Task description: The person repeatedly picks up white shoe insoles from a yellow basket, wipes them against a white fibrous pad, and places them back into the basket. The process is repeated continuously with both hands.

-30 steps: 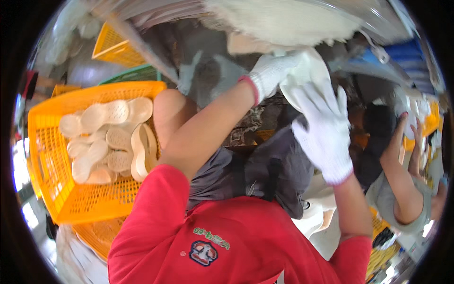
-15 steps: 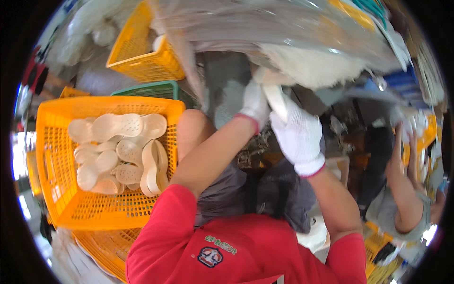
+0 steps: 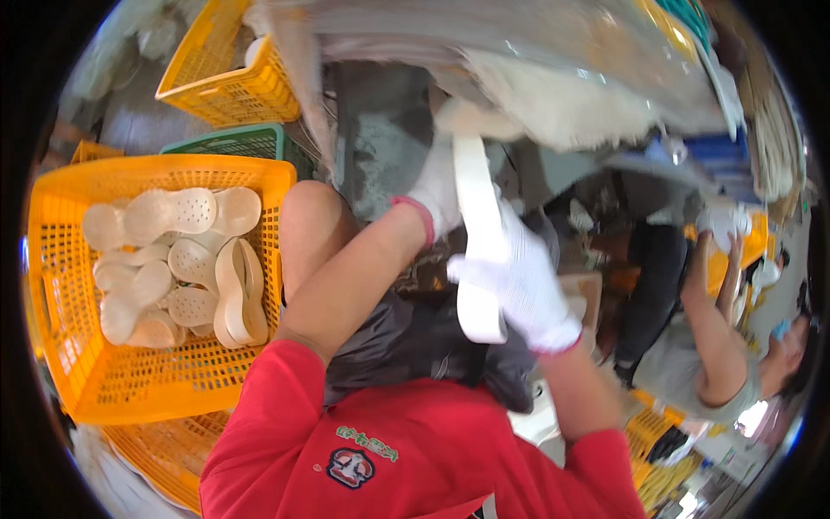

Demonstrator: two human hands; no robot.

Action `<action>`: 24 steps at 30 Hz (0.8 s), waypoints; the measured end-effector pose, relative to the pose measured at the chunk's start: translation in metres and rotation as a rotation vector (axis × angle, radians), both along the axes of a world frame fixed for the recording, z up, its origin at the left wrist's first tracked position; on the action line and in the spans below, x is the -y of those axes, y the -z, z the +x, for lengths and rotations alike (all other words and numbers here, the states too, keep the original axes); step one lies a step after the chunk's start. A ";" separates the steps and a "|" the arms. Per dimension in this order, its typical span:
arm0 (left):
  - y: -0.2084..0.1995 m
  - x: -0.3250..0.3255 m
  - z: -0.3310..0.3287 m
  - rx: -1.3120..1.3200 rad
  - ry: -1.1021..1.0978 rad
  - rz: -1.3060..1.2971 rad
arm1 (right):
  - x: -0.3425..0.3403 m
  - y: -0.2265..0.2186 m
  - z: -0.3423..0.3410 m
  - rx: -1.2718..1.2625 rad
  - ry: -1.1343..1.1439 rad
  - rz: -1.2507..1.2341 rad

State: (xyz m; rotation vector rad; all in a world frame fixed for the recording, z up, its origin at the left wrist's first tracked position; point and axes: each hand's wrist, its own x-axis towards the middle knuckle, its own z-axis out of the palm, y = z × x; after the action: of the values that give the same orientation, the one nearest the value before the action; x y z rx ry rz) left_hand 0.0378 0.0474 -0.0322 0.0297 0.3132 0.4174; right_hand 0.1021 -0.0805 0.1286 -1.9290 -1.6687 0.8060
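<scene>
A long white shoe sole (image 3: 477,216), seen mostly from its edge, stands lengthwise in front of me. My right hand (image 3: 527,285), in a white knitted glove, grips its lower half with the thumb across the front. My left hand (image 3: 437,186), gloved too, is beside the sole's upper part; its fingers are blurred and partly hidden. Above them is a blurred rounded beige piece (image 3: 475,119), whose kind I cannot make out. To my left, an orange plastic basket (image 3: 65,363) holds several pale soles (image 3: 192,210), some dotted with small holes.
Plastic sheeting (image 3: 553,52) hangs over the work area ahead. A yellow crate (image 3: 233,104) and a green crate (image 3: 251,137) stand at the far left. On the right, a co-worker (image 3: 692,363) in grey sits with raised hands holding something white.
The white sole has swung toward me and now shows its long edge. My right hand has moved lower and nearer; my left has shifted slightly left. The whole view has shifted too.
</scene>
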 end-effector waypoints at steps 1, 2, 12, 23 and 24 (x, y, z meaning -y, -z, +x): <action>-0.007 -0.007 0.005 -0.302 0.012 -0.012 | -0.003 0.001 0.001 0.087 -0.022 0.138; -0.014 -0.019 0.008 -0.337 -0.137 0.143 | -0.005 0.004 0.000 0.135 -0.012 0.338; -0.022 0.025 0.007 -0.182 -0.164 -0.076 | 0.057 0.002 -0.028 0.159 0.183 0.047; 0.001 -0.008 -0.001 -0.363 -0.195 0.070 | -0.015 0.020 0.008 0.175 0.219 0.229; 0.001 0.000 0.001 -0.337 -0.196 0.244 | -0.014 0.025 0.009 0.216 0.204 0.360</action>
State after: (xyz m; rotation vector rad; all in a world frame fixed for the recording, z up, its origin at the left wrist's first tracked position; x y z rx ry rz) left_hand 0.0388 0.0477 -0.0328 0.3121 0.5983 0.6456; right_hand 0.1109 -0.0664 0.1033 -1.9347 -1.5726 0.2070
